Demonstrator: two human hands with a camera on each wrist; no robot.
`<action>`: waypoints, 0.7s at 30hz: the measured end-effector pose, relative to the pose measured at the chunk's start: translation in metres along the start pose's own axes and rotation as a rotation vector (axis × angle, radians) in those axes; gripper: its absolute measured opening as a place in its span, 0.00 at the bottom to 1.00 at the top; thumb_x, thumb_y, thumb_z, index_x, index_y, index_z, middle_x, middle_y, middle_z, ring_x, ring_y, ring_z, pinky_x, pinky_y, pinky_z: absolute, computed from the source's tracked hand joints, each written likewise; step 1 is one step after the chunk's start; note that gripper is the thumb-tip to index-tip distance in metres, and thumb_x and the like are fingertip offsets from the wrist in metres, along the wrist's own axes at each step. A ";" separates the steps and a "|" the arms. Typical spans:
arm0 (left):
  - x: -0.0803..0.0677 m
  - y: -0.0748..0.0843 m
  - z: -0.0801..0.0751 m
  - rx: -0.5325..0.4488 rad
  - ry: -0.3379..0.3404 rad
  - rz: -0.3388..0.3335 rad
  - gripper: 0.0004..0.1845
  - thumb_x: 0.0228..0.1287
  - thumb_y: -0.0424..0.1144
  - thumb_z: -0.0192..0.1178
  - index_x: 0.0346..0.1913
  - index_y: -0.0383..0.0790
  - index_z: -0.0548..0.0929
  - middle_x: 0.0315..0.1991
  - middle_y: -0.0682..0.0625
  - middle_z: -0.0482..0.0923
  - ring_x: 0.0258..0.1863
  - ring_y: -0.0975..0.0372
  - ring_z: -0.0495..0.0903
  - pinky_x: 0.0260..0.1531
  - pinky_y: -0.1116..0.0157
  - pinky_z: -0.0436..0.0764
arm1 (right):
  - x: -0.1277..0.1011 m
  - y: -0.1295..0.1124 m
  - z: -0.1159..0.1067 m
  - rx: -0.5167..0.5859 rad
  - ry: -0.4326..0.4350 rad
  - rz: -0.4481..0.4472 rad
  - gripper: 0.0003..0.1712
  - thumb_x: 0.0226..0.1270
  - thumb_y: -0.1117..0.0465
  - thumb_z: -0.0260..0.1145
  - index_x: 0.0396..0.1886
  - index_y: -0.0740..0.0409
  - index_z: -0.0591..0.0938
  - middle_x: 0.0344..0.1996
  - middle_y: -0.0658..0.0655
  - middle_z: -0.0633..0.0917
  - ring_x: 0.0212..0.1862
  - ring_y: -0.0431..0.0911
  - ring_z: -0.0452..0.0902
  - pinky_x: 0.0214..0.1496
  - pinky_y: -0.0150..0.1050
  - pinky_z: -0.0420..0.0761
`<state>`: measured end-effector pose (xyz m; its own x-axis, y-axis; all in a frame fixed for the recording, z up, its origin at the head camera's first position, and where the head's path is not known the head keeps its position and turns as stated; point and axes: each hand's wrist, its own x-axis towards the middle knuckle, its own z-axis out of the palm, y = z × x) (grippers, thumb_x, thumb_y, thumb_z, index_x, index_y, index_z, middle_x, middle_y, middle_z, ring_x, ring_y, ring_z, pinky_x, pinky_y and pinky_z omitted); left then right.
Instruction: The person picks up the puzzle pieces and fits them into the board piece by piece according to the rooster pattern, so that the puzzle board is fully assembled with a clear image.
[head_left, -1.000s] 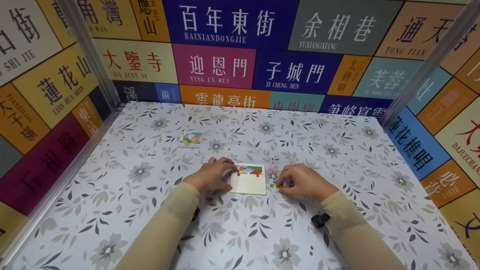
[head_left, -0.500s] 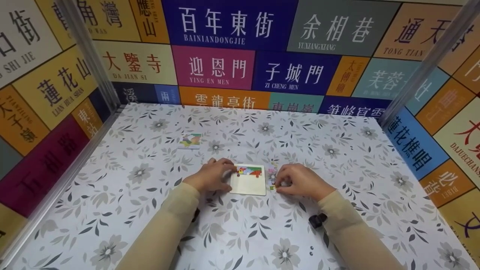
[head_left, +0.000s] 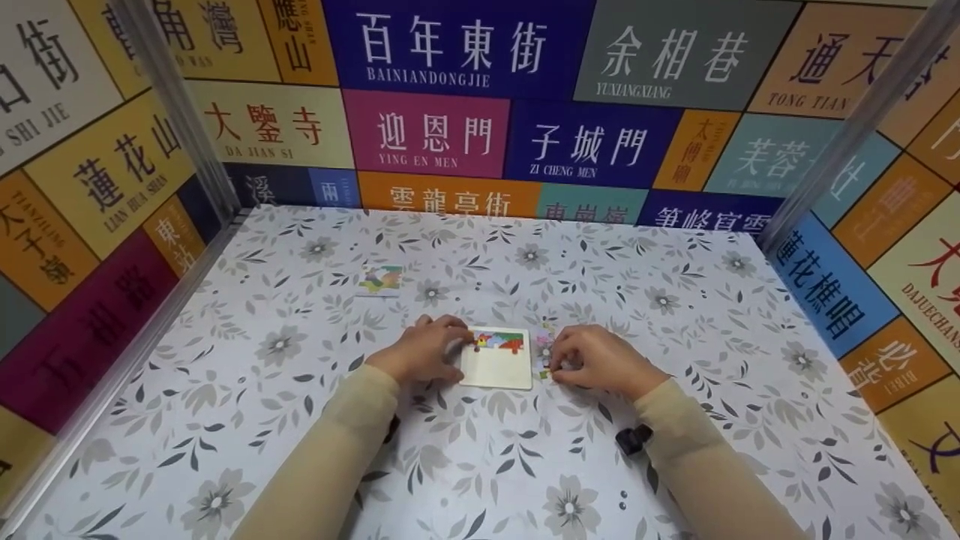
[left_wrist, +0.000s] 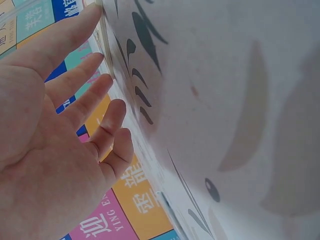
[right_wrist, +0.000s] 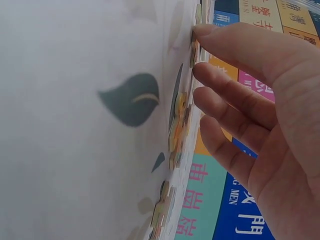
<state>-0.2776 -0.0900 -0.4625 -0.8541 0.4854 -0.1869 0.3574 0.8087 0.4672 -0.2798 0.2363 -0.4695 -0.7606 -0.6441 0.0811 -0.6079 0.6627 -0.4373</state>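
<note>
A pale puzzle board (head_left: pixel 496 370) lies mid-table, with a strip of joined colourful puzzle pieces (head_left: pixel 501 341) along its far side. My left hand (head_left: pixel 421 351) rests at the board's left edge. In the left wrist view its thumb (left_wrist: pixel 90 17) and fingertips touch the thin edge of the board (left_wrist: pixel 104 37). Just right of the board, my right hand (head_left: pixel 604 361) pinches a small puzzle piece (right_wrist: pixel 194 49) between thumb and index finger, low over the tabletop. Several loose puzzle pieces (head_left: pixel 544 341) lie between that hand and the board; the fingers partly hide them.
A small square picture (head_left: pixel 380 280) lies farther back at the left on the floral tablecloth (head_left: pixel 480 465). Panels with large printed signs (head_left: pixel 427 131) enclose the table at the back and both sides. A dark wrist device (head_left: pixel 634 439) sits on the right forearm.
My right hand has shifted slightly left, closer to the board, with the puzzle piece at its fingertips. My left hand and the board have stayed in place.
</note>
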 end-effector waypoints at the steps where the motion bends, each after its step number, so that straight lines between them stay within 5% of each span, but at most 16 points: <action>1: -0.001 0.000 0.000 0.000 0.005 0.011 0.32 0.61 0.44 0.75 0.69 0.50 0.79 0.74 0.50 0.68 0.70 0.47 0.65 0.70 0.43 0.65 | 0.000 0.000 0.000 0.001 0.000 -0.005 0.03 0.60 0.59 0.78 0.31 0.44 0.91 0.38 0.43 0.86 0.37 0.41 0.80 0.41 0.35 0.80; 13: -0.002 0.000 -0.001 -0.004 0.015 0.040 0.31 0.61 0.43 0.75 0.67 0.49 0.80 0.74 0.47 0.69 0.69 0.45 0.66 0.69 0.42 0.66 | 0.000 0.001 0.000 0.010 0.008 -0.047 0.03 0.59 0.60 0.78 0.32 0.47 0.91 0.35 0.47 0.87 0.33 0.42 0.81 0.37 0.33 0.79; 21: -0.002 0.001 -0.001 -0.012 0.009 0.028 0.31 0.61 0.43 0.75 0.68 0.49 0.80 0.74 0.48 0.69 0.69 0.46 0.66 0.70 0.43 0.65 | 0.001 -0.004 0.000 -0.009 0.006 0.001 0.05 0.58 0.56 0.79 0.35 0.47 0.92 0.34 0.46 0.89 0.34 0.43 0.81 0.37 0.34 0.79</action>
<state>-0.2757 -0.0909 -0.4610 -0.8470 0.5049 -0.1661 0.3768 0.7907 0.4825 -0.2780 0.2334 -0.4678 -0.7628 -0.6410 0.0857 -0.6089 0.6671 -0.4292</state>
